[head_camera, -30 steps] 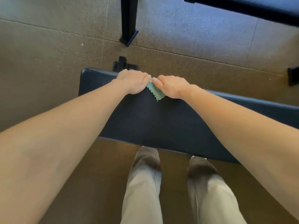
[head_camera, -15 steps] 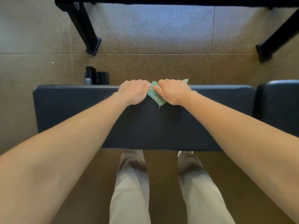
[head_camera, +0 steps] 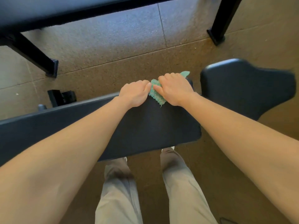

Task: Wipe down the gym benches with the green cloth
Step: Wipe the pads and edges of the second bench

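On the dark padded bench pad, the left hand and right hand grip a crumpled green cloth, fingers curled round it.

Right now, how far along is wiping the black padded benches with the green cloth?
Done: nothing confirmable; the long black bench pad shows no wipe marks. In hand: left hand and right hand grip the crumpled green cloth at that pad's far edge, near its right end. Left: the separate black seat pad and the dark bench beyond.
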